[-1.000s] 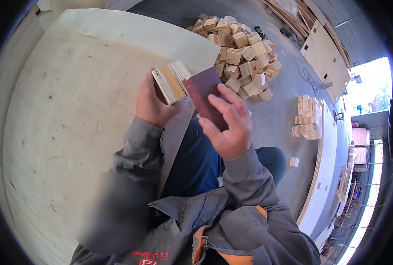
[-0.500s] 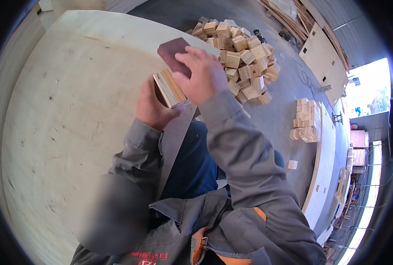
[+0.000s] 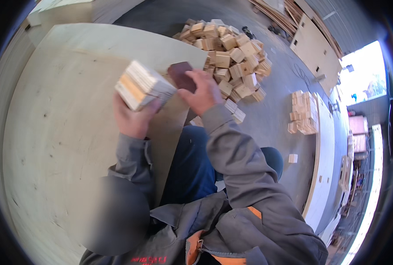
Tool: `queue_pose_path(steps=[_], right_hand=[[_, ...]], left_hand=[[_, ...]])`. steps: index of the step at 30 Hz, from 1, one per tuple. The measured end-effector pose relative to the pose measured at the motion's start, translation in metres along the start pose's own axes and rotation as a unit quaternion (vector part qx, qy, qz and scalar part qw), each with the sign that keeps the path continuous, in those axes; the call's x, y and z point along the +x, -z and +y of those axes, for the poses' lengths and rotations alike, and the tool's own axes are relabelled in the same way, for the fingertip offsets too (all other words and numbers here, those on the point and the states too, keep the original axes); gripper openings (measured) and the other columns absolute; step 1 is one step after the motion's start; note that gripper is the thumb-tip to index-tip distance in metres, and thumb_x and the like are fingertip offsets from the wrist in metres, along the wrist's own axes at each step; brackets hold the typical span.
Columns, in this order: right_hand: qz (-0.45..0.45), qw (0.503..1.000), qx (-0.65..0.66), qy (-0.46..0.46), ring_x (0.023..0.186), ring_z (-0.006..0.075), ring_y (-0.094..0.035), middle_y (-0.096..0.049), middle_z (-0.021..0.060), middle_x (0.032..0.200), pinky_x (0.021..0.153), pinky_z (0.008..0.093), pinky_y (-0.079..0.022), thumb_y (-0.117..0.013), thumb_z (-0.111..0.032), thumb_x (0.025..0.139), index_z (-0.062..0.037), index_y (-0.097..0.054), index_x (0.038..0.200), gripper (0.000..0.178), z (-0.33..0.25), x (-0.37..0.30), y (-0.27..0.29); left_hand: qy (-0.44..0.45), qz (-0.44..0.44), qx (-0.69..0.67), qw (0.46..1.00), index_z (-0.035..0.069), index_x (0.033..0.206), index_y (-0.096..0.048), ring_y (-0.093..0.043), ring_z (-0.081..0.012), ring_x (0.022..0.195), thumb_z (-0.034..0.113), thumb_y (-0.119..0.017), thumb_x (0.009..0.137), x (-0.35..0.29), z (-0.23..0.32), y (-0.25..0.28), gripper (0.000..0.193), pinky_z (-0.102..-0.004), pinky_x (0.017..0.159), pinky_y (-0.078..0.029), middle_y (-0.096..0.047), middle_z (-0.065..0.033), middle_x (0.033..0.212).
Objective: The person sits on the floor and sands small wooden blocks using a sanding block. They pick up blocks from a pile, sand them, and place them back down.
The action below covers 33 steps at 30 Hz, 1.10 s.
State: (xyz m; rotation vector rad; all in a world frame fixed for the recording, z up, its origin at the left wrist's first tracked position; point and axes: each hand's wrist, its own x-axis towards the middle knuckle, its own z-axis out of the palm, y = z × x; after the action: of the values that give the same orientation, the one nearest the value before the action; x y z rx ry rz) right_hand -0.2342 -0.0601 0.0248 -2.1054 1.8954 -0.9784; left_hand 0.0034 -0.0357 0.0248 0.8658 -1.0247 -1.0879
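Observation:
My left hand [image 3: 131,120] grips a squarish layered plywood block [image 3: 144,86] from below, holding it tilted above the pale board; its near side shows a yellowish strip. In my right hand [image 3: 205,93] is a flat, dark red sanding block [image 3: 181,77], pinched between thumb and fingers. It is just right of the wooden block, and a small gap seems to part the two. Both hands are slightly blurred.
A large pale plywood board [image 3: 64,145] spreads under my left arm. Beyond its right edge, a heap of wooden blocks [image 3: 236,57] lies on the grey floor. A neater stack of blocks [image 3: 304,112] stands farther right, with one loose block [image 3: 293,158] near it.
The wooden block has moved left and been turned in my left hand. My right hand has come off its top with the sanding block, moving slightly right and down.

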Motion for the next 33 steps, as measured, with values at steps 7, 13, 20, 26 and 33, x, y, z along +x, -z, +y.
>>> queue_pose_path(steps=[7, 13, 20, 26, 33], right_hand=[[0.024, 0.983, 0.167, 0.071, 0.136, 0.0445, -0.067, -0.070, 0.0241, 0.148, 0.117, 0.0518, -0.052, -0.089, -0.037, 0.089, -0.0064, -0.070, 0.146, 0.067, -0.008, 0.001, 0.005], [-0.127, 0.913, 0.385, 0.047, 0.153, 0.0389, -0.055, -0.056, 0.0287, 0.161, 0.126, 0.0447, -0.045, -0.105, -0.038, 0.075, 0.0042, -0.048, 0.164, 0.113, -0.035, -0.029, 0.069], [-0.077, 0.955, 0.280, 0.063, 0.149, 0.0458, -0.055, -0.053, 0.0303, 0.159, 0.127, 0.0451, -0.045, -0.107, -0.022, 0.062, 0.0098, -0.039, 0.163, 0.126, -0.017, -0.068, 0.064], [-0.063, 0.954, 0.291, 0.037, 0.136, 0.0453, -0.061, -0.057, 0.0296, 0.147, 0.119, 0.0452, -0.050, -0.106, -0.028, 0.060, 0.0095, -0.041, 0.162, 0.127, -0.010, -0.083, 0.078], [0.096, 0.983, 0.154, -0.021, 0.124, 0.0407, -0.067, -0.066, 0.0251, 0.133, 0.110, 0.0463, -0.055, -0.105, -0.032, 0.060, 0.0062, -0.056, 0.152, 0.112, 0.090, -0.117, 0.170]], left_hand=[[-0.025, 0.014, -0.058, 0.998, -0.003, 0.160, -0.050, -0.067, -0.0288, 0.131, 0.013, -0.087, 0.090, 0.007, -0.032, 0.027, 0.081, -0.0446, 0.113, -0.054, -0.066, -0.0161, 0.146], [-0.007, -0.137, -0.050, 0.989, -0.004, 0.165, -0.044, -0.064, -0.0322, 0.136, 0.026, -0.091, 0.085, 0.000, -0.044, 0.034, 0.097, -0.0461, 0.115, -0.053, -0.062, -0.0179, 0.151], [0.017, -0.249, -0.010, 0.968, -0.005, 0.165, -0.043, -0.063, -0.0298, 0.137, 0.055, -0.095, 0.083, -0.001, -0.066, 0.043, 0.114, -0.0456, 0.114, -0.053, -0.061, -0.0154, 0.151], [0.033, -0.306, 0.022, 0.951, -0.005, 0.171, -0.035, -0.055, -0.0306, 0.149, 0.068, -0.097, 0.079, -0.008, -0.059, 0.029, 0.133, -0.0474, 0.122, -0.048, -0.056, -0.0180, 0.161], [-0.096, -0.257, 0.148, 0.950, -0.007, 0.176, -0.025, -0.040, -0.0363, 0.164, 0.059, -0.078, 0.101, 0.000, -0.054, 0.021, 0.113, -0.0532, 0.136, -0.027, -0.046, -0.0269, 0.172]])
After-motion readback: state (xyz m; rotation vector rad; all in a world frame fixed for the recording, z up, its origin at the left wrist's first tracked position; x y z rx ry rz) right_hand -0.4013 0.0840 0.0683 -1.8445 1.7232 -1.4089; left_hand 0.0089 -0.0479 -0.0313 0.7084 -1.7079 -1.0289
